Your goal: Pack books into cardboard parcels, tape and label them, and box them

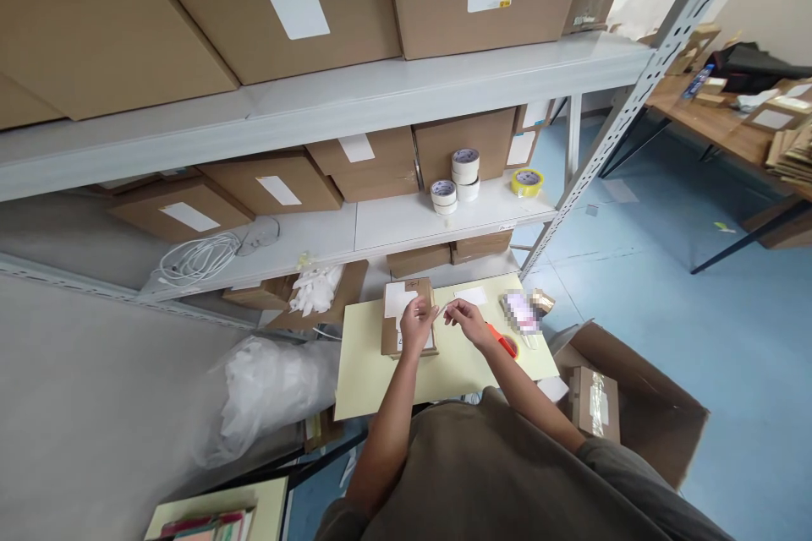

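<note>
My left hand is over a small cardboard box with white labels on its top. Its fingertips pinch one end of a small white strip, too small to tell what kind it is. To the right of the box, my right hand has its fingers closed at the strip's other end. The box rests on a pale yellow table. Beside my right forearm lies an orange tape dispenser, partly hidden by the arm. A white paper slip lies behind my right hand.
A metal shelf holds large cartons, white tape rolls, a yellow tape roll and coiled cable. At the right, an open carton contains a taped box. A plastic bag bulges at the left.
</note>
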`<control>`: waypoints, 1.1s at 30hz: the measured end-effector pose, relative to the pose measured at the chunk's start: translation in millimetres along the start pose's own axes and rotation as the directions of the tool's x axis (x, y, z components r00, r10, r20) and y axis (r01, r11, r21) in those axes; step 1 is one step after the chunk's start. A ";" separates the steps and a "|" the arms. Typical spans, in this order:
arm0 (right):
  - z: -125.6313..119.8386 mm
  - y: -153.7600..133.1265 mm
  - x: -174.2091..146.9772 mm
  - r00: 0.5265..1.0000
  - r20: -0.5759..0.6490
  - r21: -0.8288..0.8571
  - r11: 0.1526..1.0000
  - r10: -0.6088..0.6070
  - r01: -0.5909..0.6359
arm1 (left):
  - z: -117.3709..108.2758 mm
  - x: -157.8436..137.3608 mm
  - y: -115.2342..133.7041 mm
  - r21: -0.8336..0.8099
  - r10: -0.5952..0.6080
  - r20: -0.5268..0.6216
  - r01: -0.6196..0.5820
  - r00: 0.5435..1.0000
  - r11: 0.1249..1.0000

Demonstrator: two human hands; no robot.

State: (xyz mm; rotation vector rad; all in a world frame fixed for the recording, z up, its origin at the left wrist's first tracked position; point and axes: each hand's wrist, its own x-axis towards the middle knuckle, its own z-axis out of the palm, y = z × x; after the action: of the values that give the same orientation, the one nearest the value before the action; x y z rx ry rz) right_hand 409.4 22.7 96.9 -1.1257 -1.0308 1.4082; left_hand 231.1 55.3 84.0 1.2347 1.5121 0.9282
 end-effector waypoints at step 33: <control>87.7 23.7 31.5 0.988 -0.111 0.182 0.979 0.107 -0.086 | -142.3 10.1 -41.1 -0.635 -0.206 -0.173 0.051 0.963 0.771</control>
State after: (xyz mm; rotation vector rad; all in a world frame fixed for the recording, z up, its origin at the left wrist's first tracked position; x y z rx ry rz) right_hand 317.4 49.0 87.7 -1.1271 -0.7581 1.4592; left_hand 82.7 57.8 81.6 0.5368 1.2740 1.3785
